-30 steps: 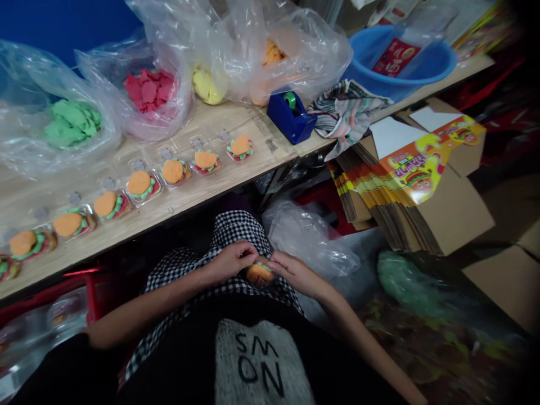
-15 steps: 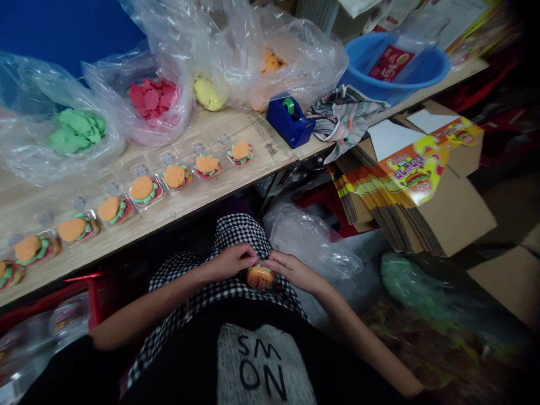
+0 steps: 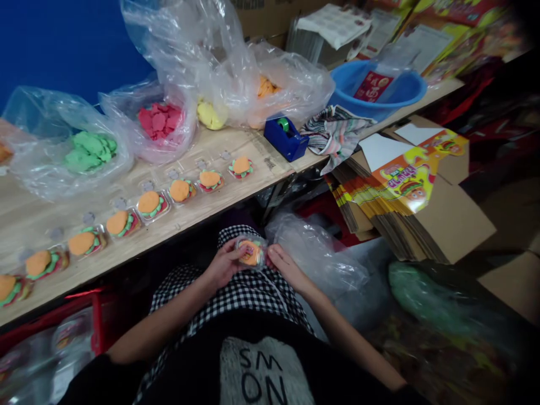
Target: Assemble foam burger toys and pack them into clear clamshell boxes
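My left hand (image 3: 224,265) pinches a burger pack (image 3: 255,252), my right hand (image 3: 288,268) half-curled at its edge, hold unclear to me.

Passable from left hand (image 3: 225,265) forward over front edge of surface (image 3: 198,209), and between rightmost burger piece (image 3: 242,166) and tape dispenser (image 3: 287,143). Blocked lengthwise by row of burger pieces (image 3: 151,203), farther back by plastic bags (image 3: 236,76), rightward by stacked flattened cartons (image 3: 422,211).
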A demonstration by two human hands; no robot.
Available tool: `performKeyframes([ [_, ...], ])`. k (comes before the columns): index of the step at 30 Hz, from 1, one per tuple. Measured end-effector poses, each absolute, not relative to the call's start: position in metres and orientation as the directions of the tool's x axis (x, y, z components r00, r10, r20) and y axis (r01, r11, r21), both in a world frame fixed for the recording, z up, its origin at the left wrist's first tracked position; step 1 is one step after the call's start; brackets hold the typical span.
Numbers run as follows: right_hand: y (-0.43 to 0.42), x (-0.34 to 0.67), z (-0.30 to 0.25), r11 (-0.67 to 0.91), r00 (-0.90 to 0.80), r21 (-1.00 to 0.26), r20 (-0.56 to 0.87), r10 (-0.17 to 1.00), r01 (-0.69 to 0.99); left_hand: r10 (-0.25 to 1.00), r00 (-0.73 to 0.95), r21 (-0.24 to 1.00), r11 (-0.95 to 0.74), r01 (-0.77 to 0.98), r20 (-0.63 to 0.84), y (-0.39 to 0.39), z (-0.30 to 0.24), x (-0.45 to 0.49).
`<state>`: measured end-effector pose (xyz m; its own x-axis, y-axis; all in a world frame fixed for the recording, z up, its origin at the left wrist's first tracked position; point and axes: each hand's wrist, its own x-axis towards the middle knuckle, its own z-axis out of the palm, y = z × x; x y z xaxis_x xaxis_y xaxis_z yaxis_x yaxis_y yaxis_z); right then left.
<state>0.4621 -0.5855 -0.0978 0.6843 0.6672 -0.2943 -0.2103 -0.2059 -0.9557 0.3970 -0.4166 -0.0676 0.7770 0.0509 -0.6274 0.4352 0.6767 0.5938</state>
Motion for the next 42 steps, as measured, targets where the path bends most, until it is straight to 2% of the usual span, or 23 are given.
performKeyframes([
  [4, -0.568, 0.457, -0.101, -0.2, 0.806, -0.972, -0.215, 0.552, -0.122, 0.159, 0.717, 0.514, 0.8, 0.31, -0.679, -0.431, -0.069, 0.4],
  [7, -0.569, 0.465, -0.097, -0.213, 0.793, -0.97, -0.22, 0.568, -0.116, 0.202, 0.712, 0.554, 0.775, 0.303, -0.672, -0.433, -0.068, 0.398],
  [9, -0.576, 0.475, -0.09, -0.242, 0.727, -0.964, -0.245, 0.641, -0.112, 0.159, 0.747, 0.622, 0.677, 0.393, -0.645, -0.428, -0.065, 0.396],
  [12, -0.584, 0.489, -0.079, -0.289, 0.511, -0.957, -0.26, 0.819, -0.024, 0.011, 0.816, 0.737, 0.436, 0.516, -0.578, -0.418, -0.061, 0.394],
  [15, -0.579, 0.496, -0.068, -0.317, 0.271, -0.938, -0.272, 0.923, 0.139, -0.092, 0.86, 0.832, 0.222, 0.508, -0.501, -0.411, -0.062, 0.396],
  [19, -0.566, 0.49, -0.061, -0.317, 0.185, -0.889, -0.268, 0.945, 0.33, -0.1, 0.884, 0.878, 0.106, 0.467, -0.458, -0.405, -0.07, 0.39],
  [22, -0.569, 0.481, -0.059, -0.338, 0.235, -0.846, -0.26, 0.937, 0.412, 0.002, 0.903, 0.901, 0.077, 0.428, -0.429, -0.4, -0.075, 0.379],
  [24, -0.574, 0.476, -0.059, -0.355, 0.265, -0.839, -0.262, 0.928, 0.414, 0.106, 0.917, 0.922, -0.017, 0.388, -0.384, -0.398, -0.076, 0.372],
  [26, -0.579, 0.47, -0.06, -0.35, 0.284, -0.854, -0.251, 0.925, 0.386, 0.151, 0.92, 0.919, -0.105, 0.379, -0.362, -0.396, -0.075, 0.368],
  [34, -0.586, 0.448, -0.073, -0.384, 0.479, -0.887, -0.228, 0.848, 0.257, 0.077, 0.914, 0.897, -0.178, 0.405, -0.397, -0.395, -0.069, 0.37],
  [38, -0.585, 0.444, -0.076, -0.383, 0.479, -0.895, -0.239, 0.845, 0.228, 0.009, 0.923, 0.896, -0.239, 0.375, -0.385, -0.396, -0.071, 0.368],
  [42, -0.584, 0.442, -0.083, -0.384, 0.464, -0.907, -0.27, 0.843, 0.171, 0.03, 0.908, 0.889, -0.194, 0.416, -0.418, -0.398, -0.076, 0.364],
])
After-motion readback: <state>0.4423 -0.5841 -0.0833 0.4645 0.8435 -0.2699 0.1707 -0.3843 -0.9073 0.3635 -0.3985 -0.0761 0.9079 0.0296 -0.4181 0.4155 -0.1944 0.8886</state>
